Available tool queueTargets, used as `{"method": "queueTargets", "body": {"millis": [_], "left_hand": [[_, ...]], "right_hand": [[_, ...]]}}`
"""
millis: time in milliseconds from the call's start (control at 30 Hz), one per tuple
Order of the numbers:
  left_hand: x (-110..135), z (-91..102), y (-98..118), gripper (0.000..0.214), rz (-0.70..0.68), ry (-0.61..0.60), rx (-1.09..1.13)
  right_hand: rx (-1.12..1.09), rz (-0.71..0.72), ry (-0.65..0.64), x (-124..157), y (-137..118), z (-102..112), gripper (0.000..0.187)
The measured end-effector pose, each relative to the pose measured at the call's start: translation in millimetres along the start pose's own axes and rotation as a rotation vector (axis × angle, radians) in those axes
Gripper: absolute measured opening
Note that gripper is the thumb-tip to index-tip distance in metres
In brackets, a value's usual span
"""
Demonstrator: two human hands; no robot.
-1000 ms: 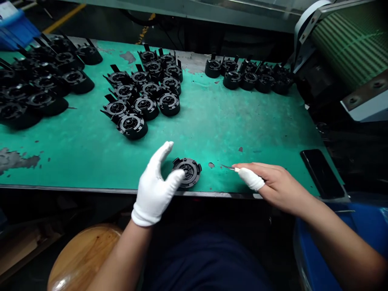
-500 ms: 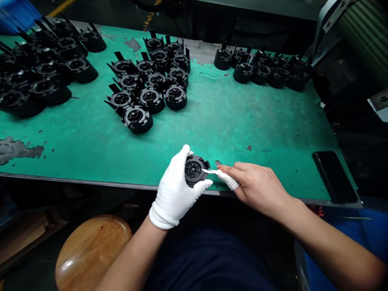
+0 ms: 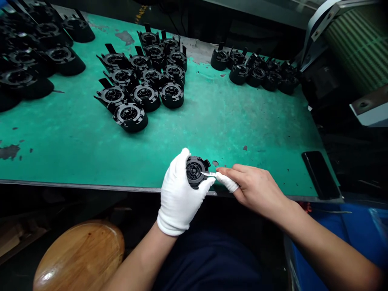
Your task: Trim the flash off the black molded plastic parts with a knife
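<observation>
Item one: your left hand (image 3: 182, 194), in a white glove, grasping a round black part (image 3: 194, 171) by its side, fingers along the far rim and thumb at the near one. Position of part: above the front edge of the green tabletop (image 3: 224, 125), ribbed face up towards you; whether it touches the surface, you cannot tell from here.

Item two: your right hand (image 3: 254, 182), bare but for a white wrap (image 3: 227, 182) on the thumb, pinching a small blade (image 3: 208, 174) between thumb and forefinger. Tip of blade: over the part's face, pointing left; contact unclear.

Item three, stock on the tabletop: one cluster of black housings (image 3: 145, 95) ahead of your left hand, a second cluster (image 3: 257, 74) at the far right, a third cluster (image 3: 68, 64) at the far left.

Item four, sundries: dark phone (image 3: 321, 174) near the right end; wooden stool (image 3: 80, 258) below, to your left; blue bin (image 3: 360, 238) below, to your right
</observation>
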State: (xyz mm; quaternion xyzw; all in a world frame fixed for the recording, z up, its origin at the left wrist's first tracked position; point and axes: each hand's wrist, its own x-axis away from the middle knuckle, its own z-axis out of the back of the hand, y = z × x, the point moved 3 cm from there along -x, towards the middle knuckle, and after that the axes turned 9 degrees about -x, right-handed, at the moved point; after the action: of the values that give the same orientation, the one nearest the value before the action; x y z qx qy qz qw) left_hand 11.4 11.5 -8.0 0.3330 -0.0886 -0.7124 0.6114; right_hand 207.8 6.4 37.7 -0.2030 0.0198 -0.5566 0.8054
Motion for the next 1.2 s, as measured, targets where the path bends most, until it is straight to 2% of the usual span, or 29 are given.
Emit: {"method": "queueTargets", "body": {"millis": [233,467,600,800,1200], "left_hand": [[1,-0.9,1,0.093,-0.010,0.004,-0.005],[7,-8.7,8,0.089,0.024,0.079,-0.014],[7,-9.5,11,0.085,0.031,0.072,0.003],[6,-7.1,13,0.079,0.027,0.083,0.029],[6,-8.2,10,0.080,0.039,0.065,0.035]], "right_hand": [[-0.024,0.008,0.016,-5,2,0,0.041],[0.014,-0.102,0.127,-7,-6,-4,0.038],[-0.104,-0.060,0.108,-4,-9,-5,0.038],[-0.065,-0.090,0.082,-5,-7,-5,0.037],[-0.129,-0.040,0.083,-3,-5,-5,0.039]]}}
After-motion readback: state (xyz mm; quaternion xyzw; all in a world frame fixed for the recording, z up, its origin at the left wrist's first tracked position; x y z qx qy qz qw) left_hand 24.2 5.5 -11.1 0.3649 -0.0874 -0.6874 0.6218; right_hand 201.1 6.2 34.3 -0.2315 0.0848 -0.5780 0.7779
